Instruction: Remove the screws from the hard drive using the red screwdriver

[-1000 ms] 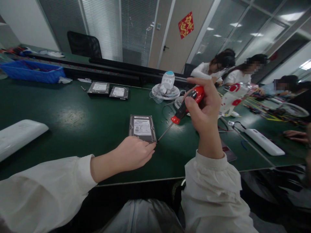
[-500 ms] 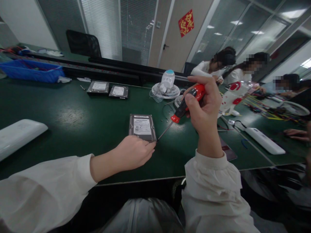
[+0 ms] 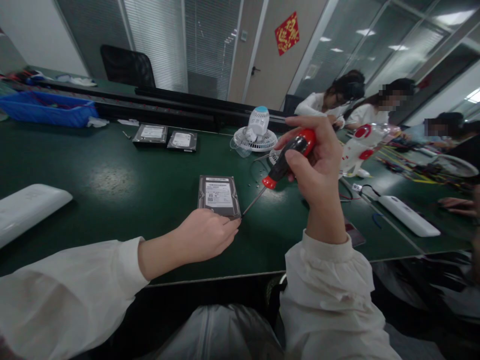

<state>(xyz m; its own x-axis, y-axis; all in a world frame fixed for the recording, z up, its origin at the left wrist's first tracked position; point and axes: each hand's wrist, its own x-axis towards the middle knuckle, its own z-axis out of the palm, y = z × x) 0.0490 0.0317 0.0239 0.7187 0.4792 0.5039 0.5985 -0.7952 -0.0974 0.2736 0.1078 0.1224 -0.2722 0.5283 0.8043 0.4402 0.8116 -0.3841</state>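
A hard drive (image 3: 218, 194) lies label-up on the green table (image 3: 112, 185) in front of me. My left hand (image 3: 202, 235) rests at its near right corner, fingers curled and pinched at the drive's edge beside the tool's tip. My right hand (image 3: 315, 165) is wrapped round the red and black handle of a screwdriver (image 3: 279, 172). The shaft slants down to the left and its tip touches the drive's near right corner.
Two more hard drives (image 3: 165, 136) lie further back. A small white fan (image 3: 257, 132), a red-and-white toy (image 3: 360, 145), a white power strip (image 3: 407, 216) and loose wires are to the right. A blue bin (image 3: 45, 109) sits far left, a white casing (image 3: 26, 207) near left. Other people work at the right.
Almost nothing has changed; my right hand and the screwdriver handle have shifted very slightly while the tip stays at the drive's corner.
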